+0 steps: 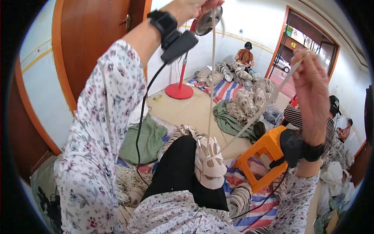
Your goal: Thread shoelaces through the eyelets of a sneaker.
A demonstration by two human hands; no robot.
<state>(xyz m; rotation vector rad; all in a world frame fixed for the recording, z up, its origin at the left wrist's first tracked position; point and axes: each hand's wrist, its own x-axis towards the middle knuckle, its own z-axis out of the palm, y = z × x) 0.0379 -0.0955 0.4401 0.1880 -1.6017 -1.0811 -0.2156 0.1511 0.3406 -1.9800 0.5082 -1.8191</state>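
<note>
A stack of off-white pieces with cut-out openings [210, 162], looking like shoe uppers, rests upright between my black-trousered legs. From it a long pale strap [212, 78] rises nearly straight to my left hand [191, 8], raised high at the top edge. Its fingers are closed on the strap and partly cut off by the frame. My right hand [313, 84] is lifted at the right, slightly blurred. Between thumb and fingertips it pinches another length of strap [269, 103], which slants down to the same stack. Both lengths look taut.
An orange plastic stool [259, 156] stands right of my knees. Green cloth [145, 140] and loose pale cords [130, 183] lie on the left. Ahead are a red-based fan [179, 91] and heaps of similar pieces [249, 99]. Other people sit farther back and right.
</note>
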